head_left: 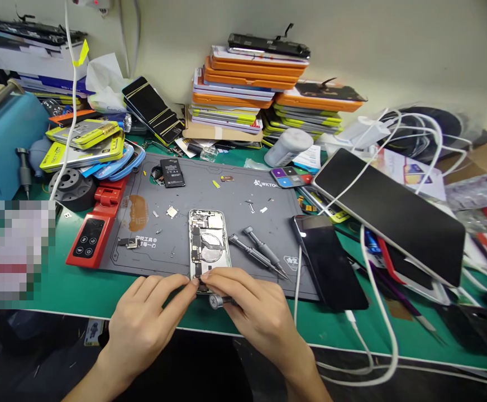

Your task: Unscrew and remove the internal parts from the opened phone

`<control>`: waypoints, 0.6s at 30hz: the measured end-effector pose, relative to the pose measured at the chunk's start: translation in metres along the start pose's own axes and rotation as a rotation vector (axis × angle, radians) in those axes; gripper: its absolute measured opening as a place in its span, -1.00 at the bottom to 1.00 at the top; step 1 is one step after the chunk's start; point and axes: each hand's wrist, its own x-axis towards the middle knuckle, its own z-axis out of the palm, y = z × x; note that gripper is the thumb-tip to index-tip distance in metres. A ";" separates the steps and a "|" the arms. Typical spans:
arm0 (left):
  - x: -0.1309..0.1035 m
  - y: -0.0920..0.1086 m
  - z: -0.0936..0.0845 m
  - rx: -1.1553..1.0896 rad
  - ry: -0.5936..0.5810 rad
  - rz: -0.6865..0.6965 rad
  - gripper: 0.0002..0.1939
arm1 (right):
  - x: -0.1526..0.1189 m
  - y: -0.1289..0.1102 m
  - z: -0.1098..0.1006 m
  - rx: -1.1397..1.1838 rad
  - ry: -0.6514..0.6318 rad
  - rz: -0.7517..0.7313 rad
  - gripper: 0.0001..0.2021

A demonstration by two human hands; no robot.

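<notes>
Left fingers [170,286] and right fingers [227,282] pinched on opened phone's lower end [223,258], screwdrivers [261,244] just beside, battery [172,174] beyond, stacked boxes [252,72] behind

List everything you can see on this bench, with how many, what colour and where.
Opened phone: 1, pale with dark parts, near middle of the mat
Screwdrivers: 2, grey, right of that phone
Mat: 1, grey, on the bench
Bench: 1, green, throughout
Control panel: 1, red and black, mat's left edge
Battery: 1, black, mat's far left
Loose parts: several, mixed, across the mat
Dark phone: 1, black, mat's right edge
Tablet-like screen: 1, black, right
Boxes: many, mostly orange and yellow, stacked behind
Cables: several, white, both sides
Tool handle: 1, grey, in the right hand
Left hand: 1, bare, opened phone's near end
Right hand: 1, bare, same end
</notes>
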 end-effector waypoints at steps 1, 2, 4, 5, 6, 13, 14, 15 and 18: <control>0.000 0.000 0.000 -0.002 0.002 0.000 -0.77 | 0.000 0.000 0.000 0.004 -0.001 0.006 -0.65; -0.001 0.000 0.000 -0.003 0.006 0.000 -0.77 | -0.001 0.000 0.000 0.009 -0.002 0.011 -0.65; -0.001 0.000 0.001 0.000 0.019 0.000 -0.79 | -0.001 0.000 0.000 0.026 -0.003 0.017 -0.65; -0.001 0.000 0.001 0.002 0.025 0.002 -0.79 | -0.002 0.000 0.000 0.038 -0.002 0.017 -0.65; -0.001 0.000 0.001 0.005 0.029 0.004 -0.79 | -0.002 0.000 0.000 0.050 0.004 0.018 -0.65; 0.001 0.000 0.000 0.021 0.004 0.018 -0.66 | -0.001 0.000 -0.002 0.096 0.048 0.046 -0.52; 0.002 0.000 0.000 0.020 -0.002 0.023 -0.64 | -0.001 0.000 -0.002 0.103 0.042 0.039 -0.50; 0.002 -0.001 0.000 0.018 -0.007 0.026 -0.63 | -0.002 0.000 -0.002 0.110 0.033 0.030 -0.48; 0.001 -0.001 0.000 -0.001 -0.022 0.017 -0.63 | -0.002 0.001 -0.001 0.119 0.005 0.007 -0.46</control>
